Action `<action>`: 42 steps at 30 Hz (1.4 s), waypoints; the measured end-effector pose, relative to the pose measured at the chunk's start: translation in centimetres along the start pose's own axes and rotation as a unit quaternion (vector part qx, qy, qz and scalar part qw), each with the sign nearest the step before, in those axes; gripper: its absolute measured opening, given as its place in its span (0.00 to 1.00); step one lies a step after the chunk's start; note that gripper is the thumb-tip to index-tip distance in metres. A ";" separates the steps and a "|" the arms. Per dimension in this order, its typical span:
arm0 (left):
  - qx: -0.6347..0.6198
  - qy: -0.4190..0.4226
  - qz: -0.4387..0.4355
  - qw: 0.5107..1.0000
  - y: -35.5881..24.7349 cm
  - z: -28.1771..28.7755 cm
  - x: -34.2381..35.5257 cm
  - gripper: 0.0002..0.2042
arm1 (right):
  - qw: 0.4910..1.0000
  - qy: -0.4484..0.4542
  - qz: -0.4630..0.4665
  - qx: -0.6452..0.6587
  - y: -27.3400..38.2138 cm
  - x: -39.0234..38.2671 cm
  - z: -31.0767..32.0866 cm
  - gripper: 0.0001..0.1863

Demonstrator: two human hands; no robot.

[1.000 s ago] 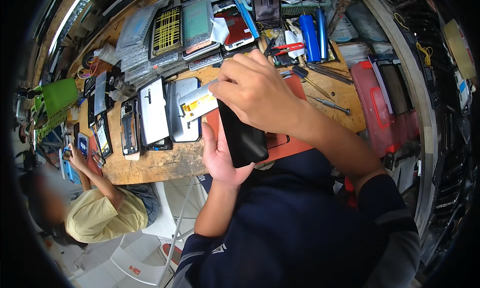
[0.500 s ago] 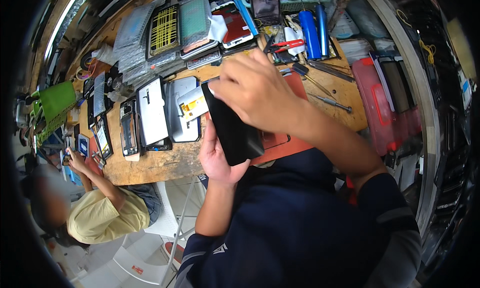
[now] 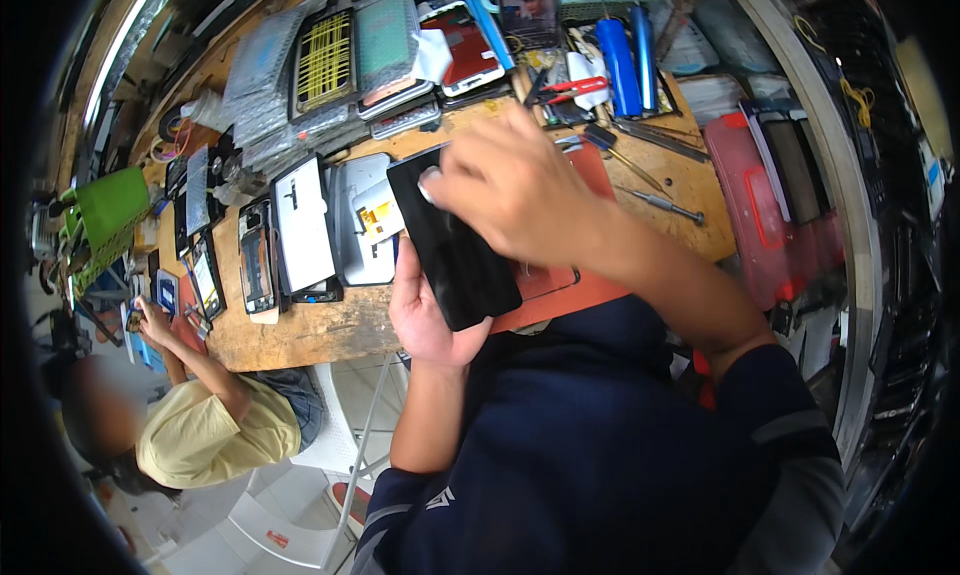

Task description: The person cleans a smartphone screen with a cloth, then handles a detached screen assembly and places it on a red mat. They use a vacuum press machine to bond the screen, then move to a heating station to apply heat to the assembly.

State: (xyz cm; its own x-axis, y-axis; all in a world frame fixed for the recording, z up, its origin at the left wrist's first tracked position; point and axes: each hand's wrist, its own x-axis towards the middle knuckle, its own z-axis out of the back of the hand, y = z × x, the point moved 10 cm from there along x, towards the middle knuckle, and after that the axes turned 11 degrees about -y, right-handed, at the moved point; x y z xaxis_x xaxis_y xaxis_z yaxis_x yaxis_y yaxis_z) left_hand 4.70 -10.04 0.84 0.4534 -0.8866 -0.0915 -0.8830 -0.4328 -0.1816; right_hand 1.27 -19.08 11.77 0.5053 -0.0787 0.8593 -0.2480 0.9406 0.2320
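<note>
A glossy black phone screen (image 3: 468, 275) lies tilted in my left hand (image 3: 432, 320), the palm under its lower part and the thumb along its left edge. Over its upper part is my right hand (image 3: 510, 180), slightly blurred, with fingers curled together. Something small and white shows at those fingertips against the glass; I cannot make out what it is. A pale piece with an orange flex cable (image 3: 378, 220) sticks out past the screen's left edge; whether it is attached is hidden. Below the screen is an orange-red mat (image 3: 590, 287).
Opened phones and a white panel (image 3: 303, 225) lie left on the wooden bench (image 3: 290, 340). Bubble-wrapped screens (image 3: 265, 85) are stacked behind. Red-handled pliers (image 3: 575, 88) and screwdrivers (image 3: 660, 203) lie right, beside a red case (image 3: 745, 195). A person in yellow (image 3: 215, 425) sits left.
The black screen has turned to face up more and shifted slightly left in my left hand. My right hand's fingertips have moved from its upper left edge onto its face.
</note>
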 end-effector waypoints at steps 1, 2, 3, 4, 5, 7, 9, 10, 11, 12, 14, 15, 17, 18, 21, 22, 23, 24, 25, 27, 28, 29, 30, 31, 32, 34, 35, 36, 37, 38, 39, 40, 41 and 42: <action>-0.023 0.033 0.010 0.999 -0.2 -0.7 -0.1 0.31 | 1.000 0.009 -0.003 0.007 2.0 -1.1 0.3 0.06; 0.003 -0.018 -0.012 1.000 -0.7 0.2 0.1 0.31 | 0.999 -0.018 0.022 0.015 4.6 -2.2 1.5 0.07; -0.037 -0.051 -0.025 0.998 -1.2 0.9 0.2 0.33 | 0.998 0.015 0.000 0.061 6.4 -3.6 1.9 0.07; -0.045 -0.044 -0.031 0.998 -1.5 0.8 0.2 0.33 | 0.993 0.048 -0.008 0.108 7.8 -4.8 2.4 0.06; -0.042 -0.047 -0.042 0.997 -1.7 0.9 0.2 0.33 | 0.991 0.050 -0.005 0.126 8.4 -5.3 2.8 0.06; -0.028 -0.070 -0.030 0.997 -1.2 1.6 0.3 0.32 | 0.989 0.063 -0.051 0.122 5.7 -5.1 2.8 0.06; -0.008 0.019 0.003 1.000 -0.1 0.1 0.3 0.31 | 0.998 0.026 -0.041 0.044 1.6 -2.8 2.2 0.07; -0.015 0.038 0.016 0.999 0.3 -0.2 0.3 0.31 | 0.999 0.010 -0.041 0.025 -0.5 -1.6 1.6 0.05; -0.020 0.079 0.031 0.996 0.6 -0.9 0.1 0.31 | 1.000 0.001 -0.025 0.004 -2.1 -0.4 1.0 0.05; -0.018 0.057 0.022 0.998 0.5 -0.5 0.1 0.31 | 1.000 -0.028 -0.013 0.000 -2.3 0.0 1.3 0.05; -0.032 0.061 0.012 0.998 0.2 -0.6 0.1 0.31 | 1.000 -0.006 -0.008 -0.014 -1.7 -0.4 0.5 0.05; -0.011 0.012 -0.004 1.000 -0.2 0.3 0.3 0.31 | 1.000 0.011 -0.006 -0.019 0.0 -1.6 0.7 0.07; 0.031 -0.060 -0.026 0.997 -0.7 1.6 0.7 0.32 | 0.999 0.041 0.004 0.014 3.9 -4.7 1.9 0.07; 0.004 -0.071 -0.036 0.997 -1.1 1.8 0.8 0.32 | 0.995 0.025 -0.040 0.085 5.1 -6.0 2.9 0.05; -0.033 -0.054 -0.023 0.998 -0.8 1.6 0.9 0.32 | 0.982 0.061 -0.105 0.146 4.8 -7.6 3.8 0.05; 0.034 -0.064 -0.029 0.997 -0.6 1.8 1.0 0.32 | 0.991 0.055 -0.080 0.091 3.9 -7.0 4.1 0.04; 0.020 -0.031 0.001 0.999 0.1 1.3 1.0 0.31 | 0.995 0.059 -0.076 0.035 1.9 -5.9 4.0 0.04; 0.009 0.025 0.027 0.999 0.8 0.3 0.9 0.31 | 0.998 0.006 -0.056 0.016 0.2 -4.1 4.4 0.04; -0.023 0.078 0.059 0.995 1.4 -0.7 0.6 0.30 | 0.998 0.000 -0.062 0.003 -1.7 -2.6 3.8 0.04; 0.017 -0.011 0.021 1.000 1.1 1.0 0.8 0.29 | 0.998 -0.025 -0.050 -0.004 -3.7 -0.3 2.8 0.04; 0.019 -0.023 0.020 0.999 1.1 1.1 0.8 0.29 | 0.998 -0.021 -0.052 -0.001 -3.9 -0.1 2.3 0.03; 0.023 -0.009 0.018 1.000 1.0 0.7 0.6 0.29 | 0.998 -0.039 -0.048 0.007 -3.4 -0.3 2.4 0.04; -0.030 0.076 0.046 0.996 1.2 -1.0 0.5 0.30 | 0.998 -0.027 -0.055 0.012 -2.3 -1.2 2.3 0.04; 0.004 0.037 0.027 0.999 0.9 -0.4 0.8 0.30 | 0.998 -0.010 -0.066 0.016 -1.3 -2.6 2.3 0.05; 0.021 0.007 0.017 1.000 0.7 0.0 0.9 0.30 | 0.997 0.014 -0.067 0.030 0.2 -4.3 2.3 0.06; 0.009 -0.096 -0.029 0.995 -0.4 1.8 1.0 0.30 | 0.989 0.058 -0.107 0.081 3.2 -7.6 2.9 0.07; 0.014 -0.116 -0.035 0.993 -0.6 2.1 1.0 0.30 | 0.983 0.042 -0.130 0.123 4.0 -8.5 3.6 0.08; -0.003 -0.109 -0.029 0.994 -0.6 1.9 1.0 0.30 | 0.981 0.065 -0.138 0.122 4.1 -9.2 3.7 0.08; -0.018 -0.102 -0.020 0.994 -0.5 1.8 1.0 0.30 | 0.981 0.055 -0.137 0.122 4.0 -9.1 4.4 0.09; 0.012 -0.099 -0.025 0.995 -0.5 1.7 1.0 0.31 | 0.983 0.021 -0.139 0.122 3.5 -8.4 5.2 0.09; -0.021 -0.069 0.000 0.997 0.0 1.2 1.1 0.31 | 0.988 0.017 -0.123 0.090 2.3 -7.3 5.5 0.09; -0.054 -0.035 0.024 0.998 0.5 0.6 1.1 0.30 | 0.989 0.023 -0.125 0.071 0.9 -6.1 5.3 0.08; -0.042 0.004 0.037 0.998 0.8 -0.1 1.1 0.30 | 0.993 0.013 -0.109 0.034 -0.5 -4.6 4.7 0.07; -0.049 0.056 0.066 0.995 1.4 -1.1 0.8 0.30 | 0.994 -0.004 -0.105 0.031 -1.9 -3.1 4.1 0.06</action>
State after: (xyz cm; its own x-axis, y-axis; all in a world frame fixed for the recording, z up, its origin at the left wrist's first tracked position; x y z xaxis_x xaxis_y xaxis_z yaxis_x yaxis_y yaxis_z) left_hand 3.67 -11.54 1.59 0.3213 -0.9470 0.0027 -0.9439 -0.3205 -0.0791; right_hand -3.23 -22.01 10.52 0.5445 -0.2744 0.7926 -0.1884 0.8809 0.4343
